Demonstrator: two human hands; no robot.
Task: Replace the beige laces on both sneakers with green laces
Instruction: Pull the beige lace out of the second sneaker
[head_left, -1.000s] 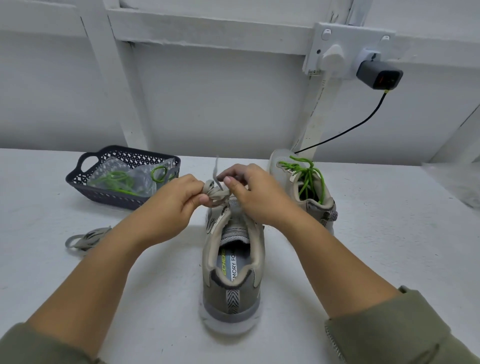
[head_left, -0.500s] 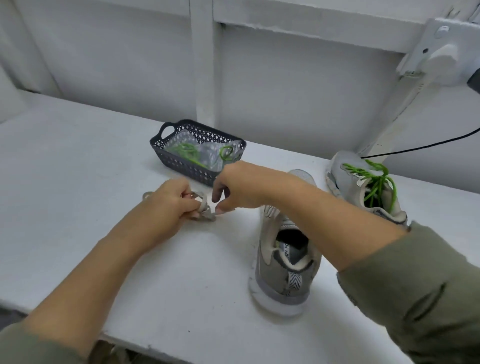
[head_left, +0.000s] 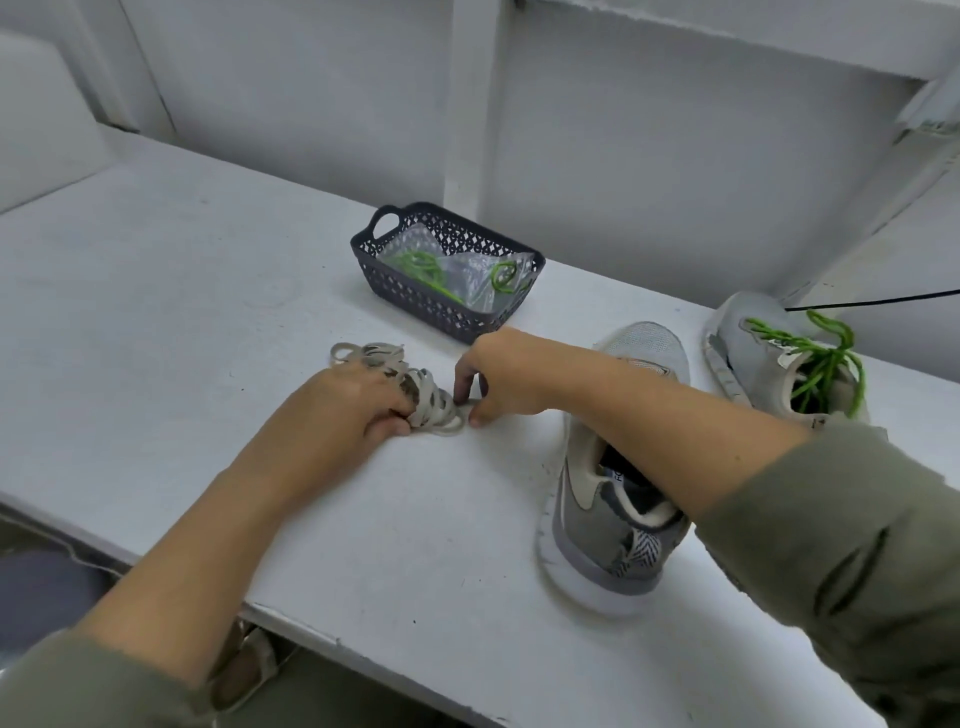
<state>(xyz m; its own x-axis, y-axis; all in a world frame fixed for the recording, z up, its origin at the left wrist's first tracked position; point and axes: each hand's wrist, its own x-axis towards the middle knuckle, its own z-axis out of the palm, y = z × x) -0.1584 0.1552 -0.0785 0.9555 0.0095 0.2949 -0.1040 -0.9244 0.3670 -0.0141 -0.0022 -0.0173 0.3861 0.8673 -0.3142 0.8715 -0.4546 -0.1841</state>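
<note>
I have the left hand (head_left: 358, 410) down on the white table (head_left: 208, 291) with its fingers curled round the beige laces (head_left: 434, 402), clamping the coiled bundle so the loops do not spring apart. The right hand (head_left: 498, 379) reaches across from the other side and pinches the near end of the same bundle between thumb and forefinger, which I read as tucking the tail in before letting go. The bundle lies on the table just in front of the dark basket (head_left: 415, 296), with more beige loops trailing out past my left fingers toward the back, so the discarded laces sit together, apart from the shoes and clear of the threading. The near sneaker (head_left: 597, 525) stands to the right under my right forearm, heel toward me, and its eyelets look bare, though the arm hides part of the tongue. The far sneaker (head_left: 753, 374) beyond it carries green laces (head_left: 826, 358), loose and untied. Inside the basket a clear bag holds the spare green lace (head_left: 415, 260), within reach of either hand. I judge the stripping done and about half the relacing; next I need to release this bundle and fetch that green lace, taking care it does not come out snagged in the bag
</note>
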